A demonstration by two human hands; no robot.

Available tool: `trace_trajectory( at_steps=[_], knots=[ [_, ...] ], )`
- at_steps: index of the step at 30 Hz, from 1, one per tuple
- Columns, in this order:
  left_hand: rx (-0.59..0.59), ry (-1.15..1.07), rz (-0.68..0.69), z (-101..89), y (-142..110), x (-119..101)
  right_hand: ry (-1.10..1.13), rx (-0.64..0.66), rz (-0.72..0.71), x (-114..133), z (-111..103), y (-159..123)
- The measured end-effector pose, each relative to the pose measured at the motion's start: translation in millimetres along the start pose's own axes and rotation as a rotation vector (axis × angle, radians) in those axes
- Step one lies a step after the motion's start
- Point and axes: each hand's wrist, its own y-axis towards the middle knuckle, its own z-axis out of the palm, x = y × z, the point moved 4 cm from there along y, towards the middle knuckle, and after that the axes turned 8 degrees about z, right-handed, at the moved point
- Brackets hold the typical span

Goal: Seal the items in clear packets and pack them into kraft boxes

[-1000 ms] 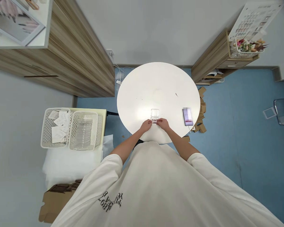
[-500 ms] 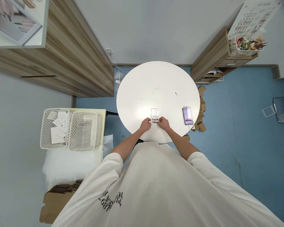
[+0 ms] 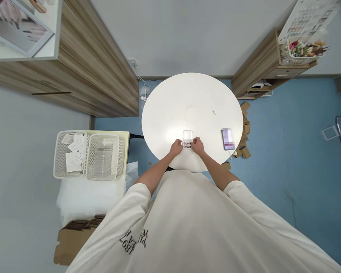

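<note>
Head camera view: the left hand (image 3: 176,147) and the right hand (image 3: 197,146) met a small, clear, rectangular plastic case (image 3: 187,135) from opposite sides. The case lay open near the front edge of a round white table (image 3: 191,94), its transparent lid directed away from the person. Its nearer half bore a pale insert (image 3: 186,146) marked with two rows of small, dark and reddish shapes. The fingers of both hands were bent at the side edges of this nearer half; whether they pinched it or merely rested against it could not be told at this scale.

To the right on the same table lay a purple rectangular object (image 3: 227,139), its surface blurred by pixelation, with a thin white cable (image 3: 230,153) at its near end. A small dark fragment or mark (image 3: 213,112) appeared farther back.

Left of the person, two white perforated plastic baskets stood side by side on a pale yellow tabletop (image 3: 125,138). The outer basket (image 3: 57,159) contained white paper slips (image 3: 74,162); the inner basket (image 3: 120,161) contained a row of clear plastic pieces (image 3: 102,161). Brown cardboard pieces (image 3: 245,152) lay on the blue floor (image 3: 272,151) beyond the right edge of the round table.
</note>
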Motion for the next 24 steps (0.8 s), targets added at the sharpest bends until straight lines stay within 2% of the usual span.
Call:
trace_trajectory(
  at_steps=[3,6,12,18,24],
  knots=[
    [-0.068,-0.088,-0.010,-0.5,19.3,-9.1,0.198,0.022,0.033,12.9,-4.7,10.3],
    [-0.054,-0.200,-0.047,0.6,33.3,-16.2,0.306,0.097,0.070,22.9,-3.8,15.6],
    [-0.011,-0.216,-0.091,-8.9,36.5,-20.8,0.414,0.161,0.091,26.6,-4.4,9.7],
    [-0.034,-0.205,0.070,-14.9,35.5,-28.3,0.422,0.178,0.024,38.4,-12.6,-2.6],
    [-0.052,-0.190,0.144,-13.9,23.4,-12.9,0.371,0.156,-0.037,32.7,-14.1,-15.9]
  ],
)
